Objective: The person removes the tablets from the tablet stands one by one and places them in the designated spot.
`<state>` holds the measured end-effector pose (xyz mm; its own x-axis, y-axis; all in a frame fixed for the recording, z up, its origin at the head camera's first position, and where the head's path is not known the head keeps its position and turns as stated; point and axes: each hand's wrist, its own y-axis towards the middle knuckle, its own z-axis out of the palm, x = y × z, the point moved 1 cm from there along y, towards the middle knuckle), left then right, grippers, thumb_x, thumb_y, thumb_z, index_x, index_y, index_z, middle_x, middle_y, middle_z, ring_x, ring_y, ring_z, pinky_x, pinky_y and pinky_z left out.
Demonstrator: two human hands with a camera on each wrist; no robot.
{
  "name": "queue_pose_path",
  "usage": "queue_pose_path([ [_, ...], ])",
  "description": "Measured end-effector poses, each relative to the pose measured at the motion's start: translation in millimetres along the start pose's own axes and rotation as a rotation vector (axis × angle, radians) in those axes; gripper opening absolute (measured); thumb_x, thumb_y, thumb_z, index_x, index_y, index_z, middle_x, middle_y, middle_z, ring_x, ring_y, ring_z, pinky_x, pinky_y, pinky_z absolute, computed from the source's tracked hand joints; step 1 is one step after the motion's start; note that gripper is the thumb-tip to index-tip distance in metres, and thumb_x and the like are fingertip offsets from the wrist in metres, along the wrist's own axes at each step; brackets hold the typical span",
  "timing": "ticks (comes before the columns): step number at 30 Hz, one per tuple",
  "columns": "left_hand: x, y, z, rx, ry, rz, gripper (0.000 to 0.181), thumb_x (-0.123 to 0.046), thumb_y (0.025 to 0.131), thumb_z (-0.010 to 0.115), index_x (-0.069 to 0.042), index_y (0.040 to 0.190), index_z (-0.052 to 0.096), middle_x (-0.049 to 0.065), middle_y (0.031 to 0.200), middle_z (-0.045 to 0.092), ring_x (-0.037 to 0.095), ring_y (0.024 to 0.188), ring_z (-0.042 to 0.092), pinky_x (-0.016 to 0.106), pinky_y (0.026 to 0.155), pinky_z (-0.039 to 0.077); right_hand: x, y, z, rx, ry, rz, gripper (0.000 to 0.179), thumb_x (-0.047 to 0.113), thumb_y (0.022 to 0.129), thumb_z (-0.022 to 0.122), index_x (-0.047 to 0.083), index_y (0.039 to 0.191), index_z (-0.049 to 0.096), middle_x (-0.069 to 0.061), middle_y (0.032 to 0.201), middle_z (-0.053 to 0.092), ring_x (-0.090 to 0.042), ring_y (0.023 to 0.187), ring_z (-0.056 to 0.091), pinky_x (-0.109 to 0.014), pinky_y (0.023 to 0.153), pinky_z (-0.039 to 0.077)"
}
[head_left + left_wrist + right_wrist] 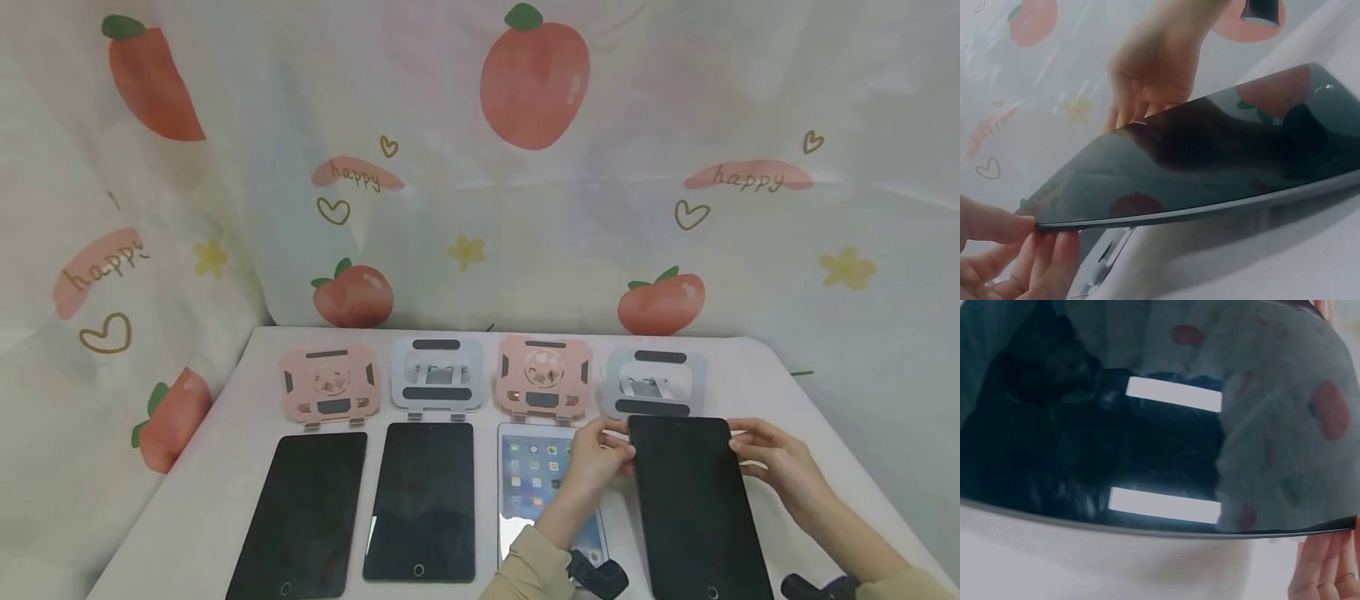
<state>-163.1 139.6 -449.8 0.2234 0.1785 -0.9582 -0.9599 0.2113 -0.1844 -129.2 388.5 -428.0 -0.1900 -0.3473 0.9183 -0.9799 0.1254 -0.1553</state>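
Note:
A black tablet (697, 508) with a dark screen is held at its upper end between both hands. My left hand (592, 467) pinches its upper left edge, thumb above and fingers beneath in the left wrist view. On the opposite long edge, my right hand (780, 467) grips the upper right side; its fingers (1325, 565) show under the tablet in the right wrist view. The held end is raised off the white table, as the left wrist view shows. Just behind it stands a light grey-blue folding stand (652, 383), its lower part hidden by the tablet.
Two more black tablets (300, 508) (420, 500) and a white tablet (536, 475) with a lit icon screen lie to the left. Behind them are two pink stands (330, 383) (543, 375) and another grey-blue stand (437, 375). A fruit-print cloth (525, 217) hangs behind the table.

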Motion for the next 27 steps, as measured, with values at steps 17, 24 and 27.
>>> queue_pose_path([
  [17,3.2,4.9,-6.8,0.032,0.127,-0.126,0.023,0.005,0.080,0.061,-0.003,0.101,0.066,0.007,0.076,0.064,0.023,0.068,0.070,0.031,0.060,0.059,-1,12.6,9,0.057,-0.195,0.210,0.045,0.014,0.094,0.050,-0.012,0.130,0.040,0.011,0.083,0.063,-0.005,0.074,0.061,-0.026,0.069,0.052],
  [24,2.6,3.7,-7.4,0.047,0.198,-0.168,0.022,0.001,0.084,0.058,0.001,0.106,0.064,0.007,0.079,0.063,0.022,0.071,0.068,0.033,0.064,0.059,-1,15.2,14,0.083,-0.213,0.234,0.047,0.013,0.092,0.052,-0.014,0.129,0.039,0.011,0.081,0.065,-0.008,0.071,0.062,-0.029,0.066,0.052],
  [27,3.3,1.7,-6.6,0.071,0.265,-0.160,0.028,0.000,0.085,0.057,0.003,0.112,0.062,0.009,0.083,0.064,0.021,0.068,0.067,0.032,0.065,0.059,-1,15.5,17,0.072,-0.247,0.228,0.048,0.012,0.092,0.050,-0.016,0.128,0.038,0.009,0.080,0.065,-0.009,0.070,0.061,-0.028,0.064,0.052],
])
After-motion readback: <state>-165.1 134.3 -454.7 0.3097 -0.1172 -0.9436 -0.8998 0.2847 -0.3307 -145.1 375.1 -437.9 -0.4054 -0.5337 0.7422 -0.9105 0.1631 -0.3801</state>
